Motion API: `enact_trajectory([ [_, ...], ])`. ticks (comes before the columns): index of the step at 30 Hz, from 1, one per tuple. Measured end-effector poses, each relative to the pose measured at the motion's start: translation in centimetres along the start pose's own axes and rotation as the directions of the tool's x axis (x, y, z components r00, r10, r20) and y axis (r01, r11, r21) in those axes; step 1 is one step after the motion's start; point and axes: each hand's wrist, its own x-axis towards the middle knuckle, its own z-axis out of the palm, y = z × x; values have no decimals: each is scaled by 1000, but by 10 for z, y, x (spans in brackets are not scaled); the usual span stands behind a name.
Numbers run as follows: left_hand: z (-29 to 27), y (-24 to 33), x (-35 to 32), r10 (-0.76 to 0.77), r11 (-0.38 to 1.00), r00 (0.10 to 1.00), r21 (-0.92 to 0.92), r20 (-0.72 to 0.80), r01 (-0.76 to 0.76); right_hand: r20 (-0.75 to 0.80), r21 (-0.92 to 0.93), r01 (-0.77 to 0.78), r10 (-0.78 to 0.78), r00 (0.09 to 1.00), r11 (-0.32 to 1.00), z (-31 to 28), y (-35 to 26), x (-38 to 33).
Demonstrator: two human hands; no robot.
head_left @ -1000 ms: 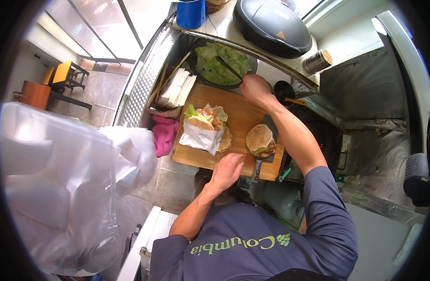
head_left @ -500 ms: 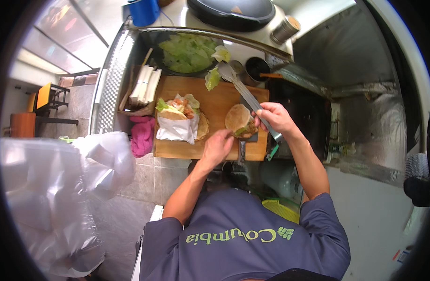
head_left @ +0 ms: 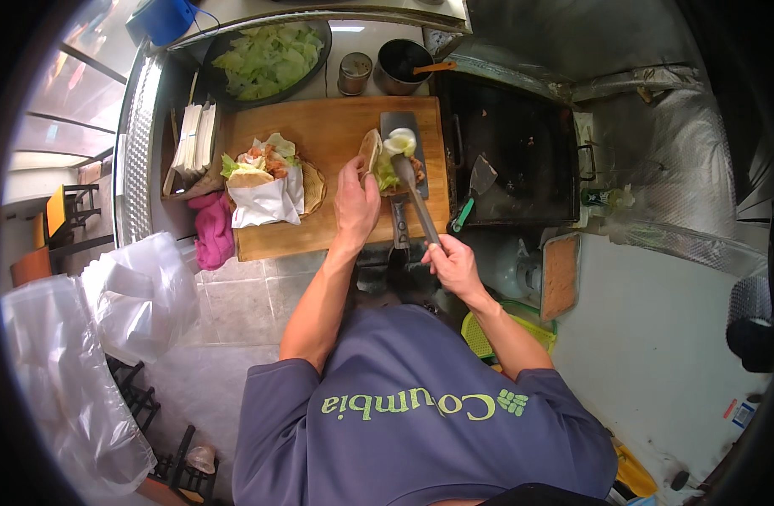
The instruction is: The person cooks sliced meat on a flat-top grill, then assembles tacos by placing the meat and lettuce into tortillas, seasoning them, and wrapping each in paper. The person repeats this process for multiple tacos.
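My left hand [head_left: 355, 205] tilts up the top half of a round flatbread [head_left: 371, 152] on the wooden cutting board [head_left: 345, 126]. Lettuce and chopped filling [head_left: 388, 179] show in the opened bread. With my right hand [head_left: 456, 268] I grip metal tongs [head_left: 422, 211], whose tips hold a pale piece of lettuce [head_left: 399, 141] over the filling. Under the bread lies a cleaver [head_left: 397, 123], its handle [head_left: 400, 223] toward me. A filled flatbread [head_left: 256, 173] in white paper [head_left: 269, 204] sits at the board's left, overlapping another flatbread [head_left: 316, 190].
Behind the board are a dark bowl [head_left: 325, 49] of lettuce, a metal shaker [head_left: 354, 74] and a pot [head_left: 400, 69]. A scraper [head_left: 481, 175] rests on the black griddle [head_left: 526, 152] at right. Paper bags [head_left: 194, 139], a pink cloth [head_left: 211, 229] and clear plastic bags [head_left: 142, 295] are at left.
My left hand has moved up to the flatbread and lifted its top half. The tongs have come from near the lettuce bowl to over the opened bread. My view has shifted.
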Motion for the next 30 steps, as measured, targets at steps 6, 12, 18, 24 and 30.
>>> enact_trajectory([
  [6,-14,1,7,247,964,940,42,236,-264,108,44,-80,75,991,996,2,21,12],
  [12,-5,-11,29,325,907,873,141,363,-397,185,-45,-107,113,976,993,-14,-5,10],
  [18,-10,-4,27,252,954,905,68,343,-291,156,16,-179,174,972,984,-58,-23,-16],
  [24,-15,4,27,137,991,933,-52,334,-127,200,104,-185,162,966,977,-51,-44,19],
  [30,-25,-4,39,316,939,856,-3,408,-345,242,88,-244,217,946,966,-43,-33,26],
])
